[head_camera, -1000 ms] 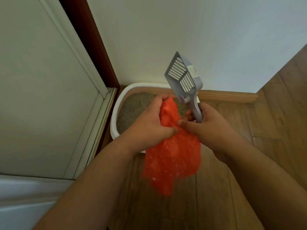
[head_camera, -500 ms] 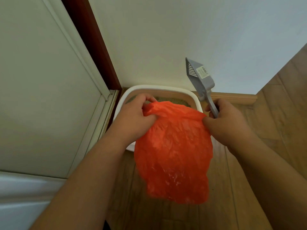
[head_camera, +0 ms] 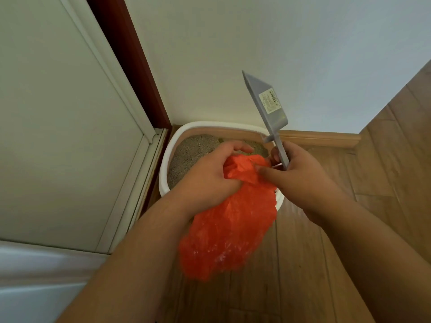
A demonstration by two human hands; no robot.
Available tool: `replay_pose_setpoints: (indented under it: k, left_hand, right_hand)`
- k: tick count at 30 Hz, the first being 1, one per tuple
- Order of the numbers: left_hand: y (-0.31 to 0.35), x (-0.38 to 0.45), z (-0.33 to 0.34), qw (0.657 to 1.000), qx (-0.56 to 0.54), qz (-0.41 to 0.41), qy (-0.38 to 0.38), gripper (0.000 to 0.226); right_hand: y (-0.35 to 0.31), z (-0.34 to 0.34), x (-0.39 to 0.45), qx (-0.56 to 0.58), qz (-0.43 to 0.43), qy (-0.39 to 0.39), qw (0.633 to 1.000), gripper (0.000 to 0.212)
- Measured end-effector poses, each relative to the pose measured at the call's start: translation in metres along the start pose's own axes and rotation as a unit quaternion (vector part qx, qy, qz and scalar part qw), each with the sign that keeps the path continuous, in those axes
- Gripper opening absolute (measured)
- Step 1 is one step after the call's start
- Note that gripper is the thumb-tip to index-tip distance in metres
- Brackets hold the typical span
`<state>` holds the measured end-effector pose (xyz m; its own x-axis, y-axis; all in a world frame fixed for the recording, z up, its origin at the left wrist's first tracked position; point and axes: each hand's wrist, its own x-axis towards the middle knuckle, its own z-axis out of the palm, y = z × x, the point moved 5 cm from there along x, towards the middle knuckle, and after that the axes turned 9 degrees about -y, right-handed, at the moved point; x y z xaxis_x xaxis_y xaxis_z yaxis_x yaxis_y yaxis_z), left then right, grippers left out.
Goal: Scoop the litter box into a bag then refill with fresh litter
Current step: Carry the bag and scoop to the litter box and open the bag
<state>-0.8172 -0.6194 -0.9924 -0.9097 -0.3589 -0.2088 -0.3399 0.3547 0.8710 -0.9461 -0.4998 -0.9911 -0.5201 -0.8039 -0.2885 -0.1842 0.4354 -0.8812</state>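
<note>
Leftmost, a pale door panel (head_camera: 58,113) and its dark red-brown frame (head_camera: 130,59) stand just left of the litter box (head_camera: 166,169), a white-rimmed tray that sits on the wooden floor (head_camera: 384,171) against the white wall (head_camera: 256,43); grey litter (head_camera: 191,150) shows inside it. Over the box, the left hand (head_camera: 205,176) has its fingers curled round the bunched top of the orange plastic bag (head_camera: 228,229), which hangs down in front of the box's near rim. Right of that, the right hand (head_camera: 300,180) pinches the bag's top with thumb and forefinger while its other fingers grip the handle of the grey litter scoop (head_camera: 268,101). That scoop points upward above the box's right rim, a barcode label on its back, with wooden baseboard (head_camera: 326,137) to the right.
</note>
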Motion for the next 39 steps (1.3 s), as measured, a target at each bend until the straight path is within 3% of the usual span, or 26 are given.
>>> replay_pose_setpoints:
  k: [6,11,15,17,20,23,30,35,37,39]
  left_hand:
    - [-0.005,0.002,-0.012,0.995,0.056,0.031,0.075,0.028]
    - [-0.007,0.002,-0.021,0.98,0.165,0.024,0.108,0.014]
    - [-0.014,0.002,-0.023,0.981,0.18,0.011,0.078,0.027]
    - [-0.017,0.002,-0.02,0.983,0.175,0.004,0.053,0.03]
    - [-0.018,0.002,-0.011,0.984,0.175,-0.006,-0.013,0.055]
    - [-0.021,0.004,-0.003,0.968,0.24,-0.028,-0.067,0.051]
    - [-0.021,0.008,-0.001,0.99,0.126,-0.048,-0.038,0.017]
    - [-0.015,0.01,0.0,0.993,0.1,-0.035,0.046,0.019]
    - [-0.01,0.01,-0.001,0.994,0.075,-0.017,0.073,0.025]
    - [-0.007,0.011,-0.001,0.995,0.044,-0.01,0.089,0.034]
  right_hand:
    - [0.014,-0.022,0.006,-0.028,0.042,0.075,0.996,0.012]
    - [0.024,-0.036,0.01,-0.007,0.072,0.135,0.988,0.013]
    - [0.024,-0.044,0.011,-0.002,0.068,0.162,0.984,0.015]
    - [0.025,-0.04,0.012,-0.009,0.074,0.143,0.987,0.013]
    - [0.025,-0.032,0.013,0.002,0.075,0.111,0.991,0.006]
    - [0.019,-0.024,0.013,0.081,0.066,0.062,0.993,0.013]
    - [0.019,-0.021,0.009,0.166,0.088,0.047,0.981,0.01]
    - [0.013,-0.013,0.01,-0.074,0.066,0.078,0.992,0.021]
    - [0.007,-0.016,0.008,-0.089,0.042,0.105,0.99,0.031]
    - [0.005,-0.015,0.006,-0.034,0.038,0.092,0.994,0.04]
